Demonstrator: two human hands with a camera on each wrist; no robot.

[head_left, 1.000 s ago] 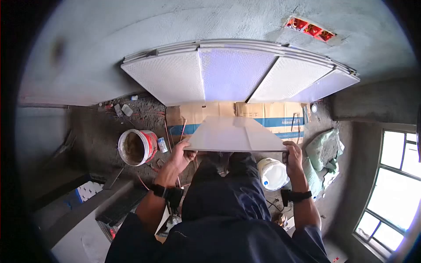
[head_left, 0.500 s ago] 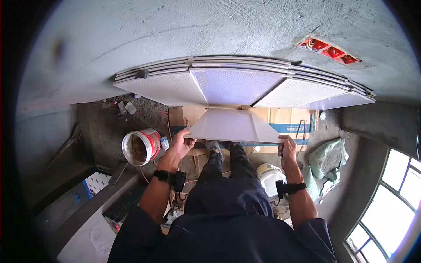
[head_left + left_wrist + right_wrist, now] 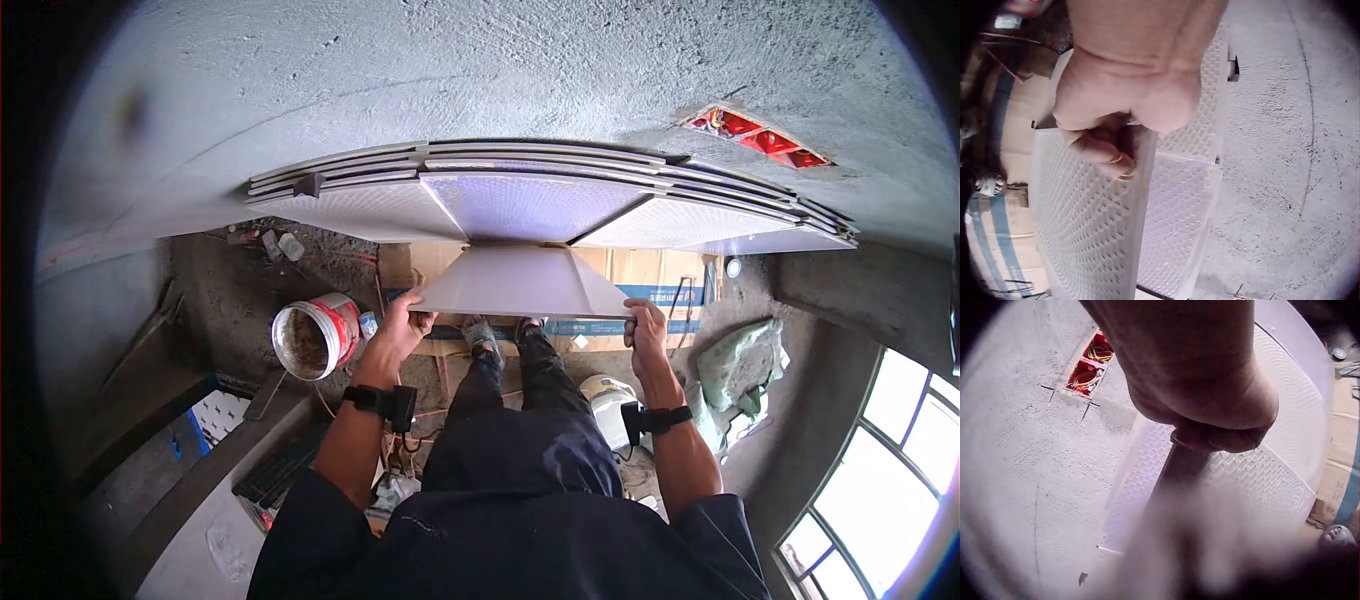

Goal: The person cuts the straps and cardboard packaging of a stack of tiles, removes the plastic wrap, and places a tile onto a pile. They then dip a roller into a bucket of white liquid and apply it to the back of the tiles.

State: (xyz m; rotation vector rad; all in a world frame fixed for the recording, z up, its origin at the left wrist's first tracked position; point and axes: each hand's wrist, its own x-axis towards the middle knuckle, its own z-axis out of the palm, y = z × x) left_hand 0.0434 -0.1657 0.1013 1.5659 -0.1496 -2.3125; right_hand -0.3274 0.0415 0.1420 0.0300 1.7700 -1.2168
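Vs. 1 s ago, lifted the tile (image 3: 525, 282) higher and nearer to the stack of tiles (image 3: 540, 200) just beyond the grip, thus prob. near end of carrying; held between both hands at near corners, left hand (image 3: 400, 325) & right hand (image 3: 645, 330) each w/ fingers curled tight on the edge.

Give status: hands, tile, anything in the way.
Left hand grips tile left edge; right hand grips right edge. Tile off the floor, far edge close to leaning tile stack. Nothing visible between them.
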